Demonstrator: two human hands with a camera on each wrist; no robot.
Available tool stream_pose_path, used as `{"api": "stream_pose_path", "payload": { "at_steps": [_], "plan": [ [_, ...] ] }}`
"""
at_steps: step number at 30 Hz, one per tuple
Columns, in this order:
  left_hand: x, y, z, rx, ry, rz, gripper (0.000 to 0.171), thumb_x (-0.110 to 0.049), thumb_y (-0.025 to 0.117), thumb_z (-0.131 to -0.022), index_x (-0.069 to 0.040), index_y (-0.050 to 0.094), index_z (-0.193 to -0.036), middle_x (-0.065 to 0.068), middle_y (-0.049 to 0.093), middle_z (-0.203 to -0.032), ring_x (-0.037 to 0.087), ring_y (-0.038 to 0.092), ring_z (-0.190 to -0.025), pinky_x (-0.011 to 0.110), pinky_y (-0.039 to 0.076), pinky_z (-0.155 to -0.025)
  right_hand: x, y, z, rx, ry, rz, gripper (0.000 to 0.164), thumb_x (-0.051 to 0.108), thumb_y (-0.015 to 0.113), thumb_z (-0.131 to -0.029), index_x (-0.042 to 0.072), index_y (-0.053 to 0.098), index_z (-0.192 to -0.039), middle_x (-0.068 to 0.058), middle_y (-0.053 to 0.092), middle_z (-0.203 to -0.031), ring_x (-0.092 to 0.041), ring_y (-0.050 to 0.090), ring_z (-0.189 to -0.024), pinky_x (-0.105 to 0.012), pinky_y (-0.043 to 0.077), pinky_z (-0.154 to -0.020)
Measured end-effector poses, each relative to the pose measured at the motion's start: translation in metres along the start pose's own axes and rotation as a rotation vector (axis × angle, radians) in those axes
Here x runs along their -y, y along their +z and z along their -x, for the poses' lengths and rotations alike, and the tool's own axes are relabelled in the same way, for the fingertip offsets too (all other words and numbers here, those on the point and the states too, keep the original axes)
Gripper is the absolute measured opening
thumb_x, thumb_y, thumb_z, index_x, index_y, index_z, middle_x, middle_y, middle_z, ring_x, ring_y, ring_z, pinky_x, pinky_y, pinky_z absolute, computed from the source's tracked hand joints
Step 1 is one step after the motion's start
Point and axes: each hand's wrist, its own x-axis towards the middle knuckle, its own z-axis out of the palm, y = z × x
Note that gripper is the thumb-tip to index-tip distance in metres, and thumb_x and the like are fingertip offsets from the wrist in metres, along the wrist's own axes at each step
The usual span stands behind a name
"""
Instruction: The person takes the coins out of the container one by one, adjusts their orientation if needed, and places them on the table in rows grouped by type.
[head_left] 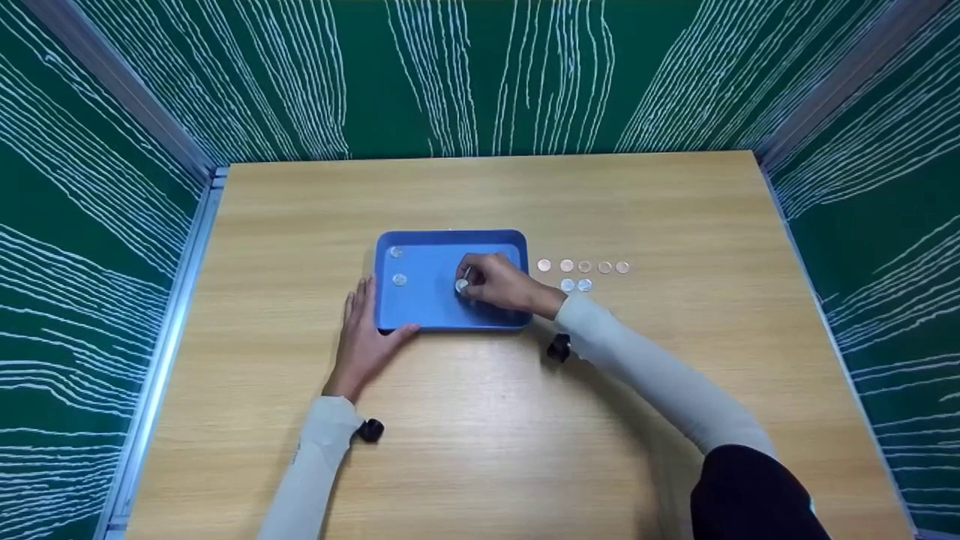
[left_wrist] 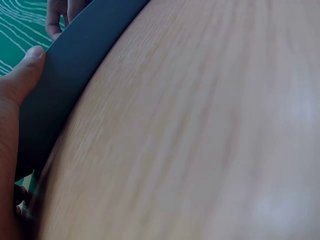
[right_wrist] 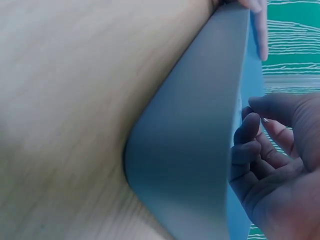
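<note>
A shallow blue tray (head_left: 450, 319) lies on the wooden table. Inside it, near the left side, are two silvery coins, a far coin (head_left: 396, 252) and a nearer coin (head_left: 400, 280). My right hand (head_left: 501, 283) is over the right half of the tray and pinches another silvery coin (head_left: 461, 286) between thumb and fingertips. In the right wrist view the right hand (right_wrist: 280, 155) has its fingers curled, and the coin is mostly hidden. My left hand (head_left: 365, 341) rests against the tray's near left corner, fingers straight along the left wall, thumb (left_wrist: 31, 65) at the front rim.
Right of the tray, a row of several copper-coloured coins (head_left: 585, 266) lies on the table (head_left: 480, 435). Two silvery coins (head_left: 568, 285) sit side by side just in front of that row. Green panels (head_left: 480, 75) with white wavy lines stand around the table's back and sides.
</note>
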Motion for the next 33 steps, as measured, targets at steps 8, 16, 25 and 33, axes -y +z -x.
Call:
{"api": "stream_pose_path", "payload": {
  "at_steps": [8, 16, 25, 33],
  "plan": [
    [0.002, 0.001, 0.0, -0.015, 0.039, -0.001, 0.125, -0.069, 0.082, -0.09, -0.017, 0.012, -0.179, 0.019, 0.01, -0.184, 0.049, 0.005, -0.168, 0.07, 0.016, -0.132, 0.003, -0.008, 0.017, -0.035, -0.026, -0.022, 0.015, -0.003, 0.077, -0.096, 0.0, 0.074, -0.111, -0.006, 0.074, -0.089, -0.014, 0.065, -0.081, -0.025, 0.054, -0.071],
    [0.003, 0.002, 0.0, -0.011, 0.042, -0.004, 0.125, -0.069, 0.082, -0.089, -0.018, 0.012, -0.179, 0.018, 0.009, -0.184, 0.049, 0.004, -0.168, 0.072, 0.015, -0.131, -0.003, -0.018, 0.037, -0.076, 0.015, -0.03, 0.016, 0.0, 0.079, -0.097, 0.003, 0.075, -0.112, -0.006, 0.075, -0.093, -0.018, 0.067, -0.084, -0.026, 0.056, -0.072],
    [0.002, 0.001, 0.001, -0.009, 0.034, 0.011, 0.124, -0.071, 0.081, -0.09, -0.02, 0.012, -0.179, 0.015, 0.008, -0.185, 0.046, 0.003, -0.169, 0.072, 0.014, -0.132, -0.013, -0.036, 0.055, -0.122, 0.044, -0.047, 0.014, 0.0, 0.079, -0.098, 0.001, 0.076, -0.111, -0.009, 0.076, -0.095, -0.02, 0.068, -0.085, -0.027, 0.056, -0.073],
    [0.003, 0.001, 0.001, -0.006, 0.037, 0.009, 0.125, -0.071, 0.082, -0.089, -0.02, 0.012, -0.179, 0.016, 0.009, -0.185, 0.048, 0.003, -0.169, 0.073, 0.014, -0.131, -0.023, -0.052, 0.076, -0.183, 0.053, -0.067, 0.017, -0.004, 0.079, -0.096, -0.002, 0.077, -0.112, -0.012, 0.074, -0.097, -0.02, 0.065, -0.087, -0.022, 0.054, -0.074]
  ]
}}
